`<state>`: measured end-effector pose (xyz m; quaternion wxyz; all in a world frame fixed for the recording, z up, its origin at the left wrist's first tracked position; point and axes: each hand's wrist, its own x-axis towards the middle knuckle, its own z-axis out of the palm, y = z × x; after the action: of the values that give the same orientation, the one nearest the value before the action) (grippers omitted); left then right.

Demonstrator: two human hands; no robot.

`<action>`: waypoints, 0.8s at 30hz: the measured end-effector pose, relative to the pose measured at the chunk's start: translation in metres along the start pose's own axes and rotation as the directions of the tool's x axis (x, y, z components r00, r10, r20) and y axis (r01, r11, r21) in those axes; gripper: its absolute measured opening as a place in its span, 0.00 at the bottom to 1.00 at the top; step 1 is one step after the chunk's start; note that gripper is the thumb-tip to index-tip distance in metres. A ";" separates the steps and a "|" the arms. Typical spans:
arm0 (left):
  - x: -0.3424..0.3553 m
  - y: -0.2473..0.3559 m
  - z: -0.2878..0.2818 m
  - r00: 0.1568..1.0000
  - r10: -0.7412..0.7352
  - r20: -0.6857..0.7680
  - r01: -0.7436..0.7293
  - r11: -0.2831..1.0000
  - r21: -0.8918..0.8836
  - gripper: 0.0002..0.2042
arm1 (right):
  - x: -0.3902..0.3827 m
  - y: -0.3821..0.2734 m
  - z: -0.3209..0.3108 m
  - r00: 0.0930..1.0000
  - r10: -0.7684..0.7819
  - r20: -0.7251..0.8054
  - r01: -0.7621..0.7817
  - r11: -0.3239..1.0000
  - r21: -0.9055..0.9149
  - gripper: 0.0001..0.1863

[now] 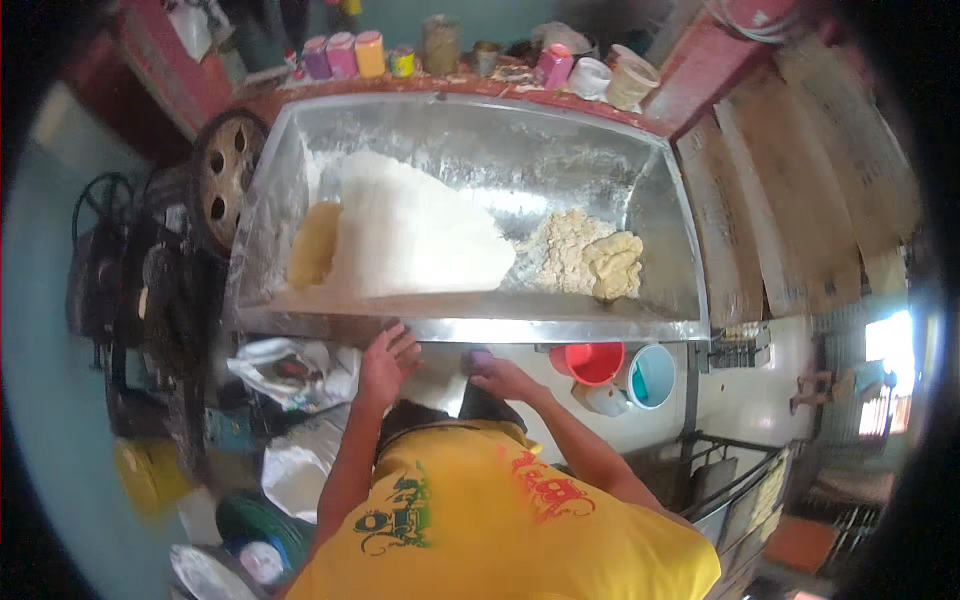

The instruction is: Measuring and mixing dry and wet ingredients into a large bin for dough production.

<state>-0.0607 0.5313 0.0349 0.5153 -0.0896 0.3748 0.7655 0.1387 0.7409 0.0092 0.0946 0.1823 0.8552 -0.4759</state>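
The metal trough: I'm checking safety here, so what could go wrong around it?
The pink jar stands on the ledge right behind the trough; if knocked, it might fall in. The large wheel by the trough's left end shows no guard and might snag something if it turns. The red bucket on the floor in front could be kicked over.

A red ledge supports a purple jar, a pink jar and an orange jar, arranged side by side. A perforated wheel stands at left, near dark machinery. Brown cardboard sheets occupy the right side. A red bucket stands beside a pale blue bucket.
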 end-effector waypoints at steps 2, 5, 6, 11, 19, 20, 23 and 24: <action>0.017 -0.019 0.016 0.995 0.051 -0.081 -0.051 0.999 0.003 0.23 | 0.019 0.019 -0.007 0.986 -0.070 0.154 0.087 0.991 -0.105 0.19; 0.050 -0.059 0.031 0.946 0.233 -0.225 -0.126 0.905 0.406 0.19 | 0.040 0.059 -0.001 0.927 -0.046 0.373 0.188 0.916 -0.355 0.22; 0.056 -0.071 0.039 0.932 0.250 -0.262 -0.136 0.912 0.387 0.19 | 0.042 0.079 0.010 0.908 -0.059 0.414 0.220 0.909 -0.354 0.22; 0.045 -0.106 0.051 0.754 0.578 -0.314 -0.393 0.779 0.489 0.16 | 0.064 0.105 0.026 0.695 -0.222 0.684 0.551 0.775 -0.309 0.20; 0.039 -0.194 -0.030 0.927 0.328 -0.181 -0.102 0.685 0.721 0.17 | 0.051 0.156 0.027 0.826 -0.065 0.560 0.176 0.974 -0.146 0.12; 0.033 -0.224 -0.072 0.911 0.347 -0.223 -0.094 0.701 0.707 0.17 | 0.058 0.178 0.044 0.832 -0.054 0.552 0.212 0.951 -0.225 0.11; 0.038 -0.285 -0.141 0.843 0.537 0.026 -0.046 0.025 0.999 0.14 | 0.064 0.308 0.051 0.808 -0.204 0.552 0.551 0.595 -0.586 0.12; 0.024 -0.295 -0.149 0.943 0.104 -0.316 0.274 0.299 0.914 0.14 | 0.041 0.325 0.053 0.836 0.011 0.549 0.464 0.522 -0.716 0.13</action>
<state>0.1437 0.5044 -0.2246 0.4411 0.0902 0.8249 0.3417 0.2310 0.8614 -0.2853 0.3159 -0.1284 0.9385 -0.0544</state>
